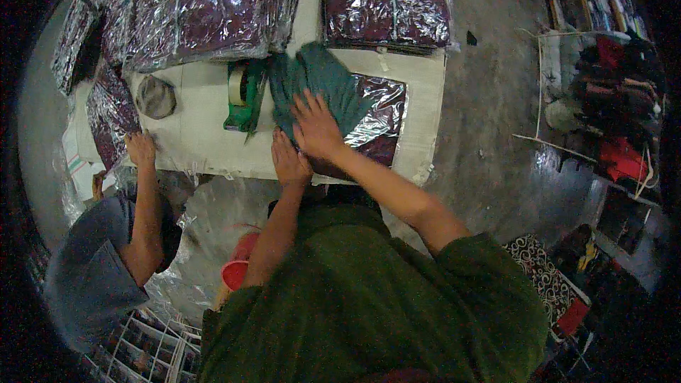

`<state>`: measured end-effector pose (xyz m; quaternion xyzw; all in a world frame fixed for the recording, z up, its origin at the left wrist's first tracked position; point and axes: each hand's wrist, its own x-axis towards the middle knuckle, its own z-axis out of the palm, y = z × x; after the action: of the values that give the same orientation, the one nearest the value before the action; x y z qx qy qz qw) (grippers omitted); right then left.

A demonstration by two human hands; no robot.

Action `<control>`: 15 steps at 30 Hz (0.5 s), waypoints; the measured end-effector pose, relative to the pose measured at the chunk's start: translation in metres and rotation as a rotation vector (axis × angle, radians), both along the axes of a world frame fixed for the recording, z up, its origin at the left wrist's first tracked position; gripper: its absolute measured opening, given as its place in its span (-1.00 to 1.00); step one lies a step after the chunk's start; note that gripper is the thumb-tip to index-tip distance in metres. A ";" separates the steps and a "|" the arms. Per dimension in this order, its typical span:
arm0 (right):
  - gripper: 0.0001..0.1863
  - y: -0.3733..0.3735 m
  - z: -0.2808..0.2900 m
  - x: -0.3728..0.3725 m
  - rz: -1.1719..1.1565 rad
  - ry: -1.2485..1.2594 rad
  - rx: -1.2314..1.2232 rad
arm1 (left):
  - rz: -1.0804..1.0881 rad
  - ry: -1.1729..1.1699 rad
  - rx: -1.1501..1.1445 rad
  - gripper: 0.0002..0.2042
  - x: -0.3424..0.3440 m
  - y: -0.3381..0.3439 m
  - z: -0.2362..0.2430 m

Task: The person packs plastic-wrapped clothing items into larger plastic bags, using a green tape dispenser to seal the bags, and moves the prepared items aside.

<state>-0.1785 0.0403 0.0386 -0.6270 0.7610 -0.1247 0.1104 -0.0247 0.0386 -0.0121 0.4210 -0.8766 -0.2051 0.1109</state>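
My right hand [316, 120] lies with fingers spread on a dark teal cloth [319, 64], which is bunched over a plastic-wrapped maroon packet [379, 113] near the table's front edge. My left hand [289, 156] is open beside it, fingers stretched toward the cloth at the packet's left side; whether it touches the packet I cannot tell. Left of the cloth stands a green tape dispenser [237, 117] with a roll of tape. A grey-brown rounded object [154, 96] sits farther left on the pale table [191, 145].
Stacks of bagged maroon garments [202, 3] line the far side. At the left, a co-worker's hand [140, 147] touches a wrapped packet [106, 113]. A rack with dark and red items [610, 156] stands right; a red container [237, 269] is below the table.
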 end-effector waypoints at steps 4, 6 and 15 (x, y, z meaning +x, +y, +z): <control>-0.48 0.058 -0.002 -0.019 -0.109 -0.129 0.011 | -0.031 0.113 -0.088 -0.37 -0.001 0.003 0.004; -0.50 0.047 -0.005 -0.051 -0.259 -0.013 -0.061 | -0.048 0.111 -0.053 -0.37 -0.003 0.001 0.014; -0.44 0.032 0.014 -0.045 -0.306 -0.110 0.145 | -0.030 0.043 -0.040 -0.36 -0.010 0.000 0.011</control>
<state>-0.2237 0.0720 0.0524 -0.4866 0.8473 -0.1192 0.1765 -0.0343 0.0384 -0.0007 0.4009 -0.8842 -0.1980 0.1351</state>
